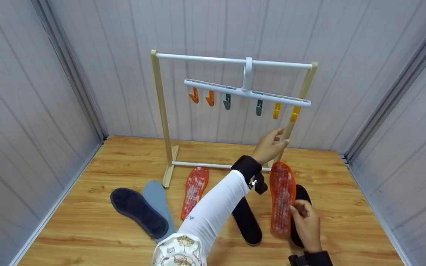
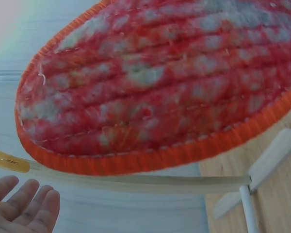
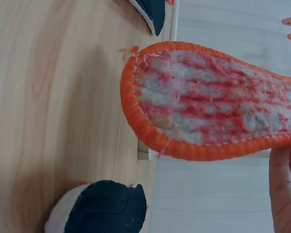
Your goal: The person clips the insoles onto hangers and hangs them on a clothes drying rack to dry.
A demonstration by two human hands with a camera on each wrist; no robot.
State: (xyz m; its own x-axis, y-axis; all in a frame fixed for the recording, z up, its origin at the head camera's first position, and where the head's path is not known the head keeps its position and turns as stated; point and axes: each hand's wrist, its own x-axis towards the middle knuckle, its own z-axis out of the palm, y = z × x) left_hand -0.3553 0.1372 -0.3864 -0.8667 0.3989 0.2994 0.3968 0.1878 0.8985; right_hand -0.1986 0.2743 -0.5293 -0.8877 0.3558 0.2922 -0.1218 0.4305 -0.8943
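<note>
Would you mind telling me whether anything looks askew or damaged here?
The hanger looks askew: in the head view it slants more steeply than the rail above. The red insole in the right hand also has loose threads at one end, so its orange edging looks slightly frayed.

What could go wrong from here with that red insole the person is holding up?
The right hand pinches the raised red insole only along one side, so it might twist or slip.

The hanger hangs from the rail by a single hook, so pulling a yellow clip near its end could make it swing.

The left hand is close to the wooden post and might knock it.
</note>
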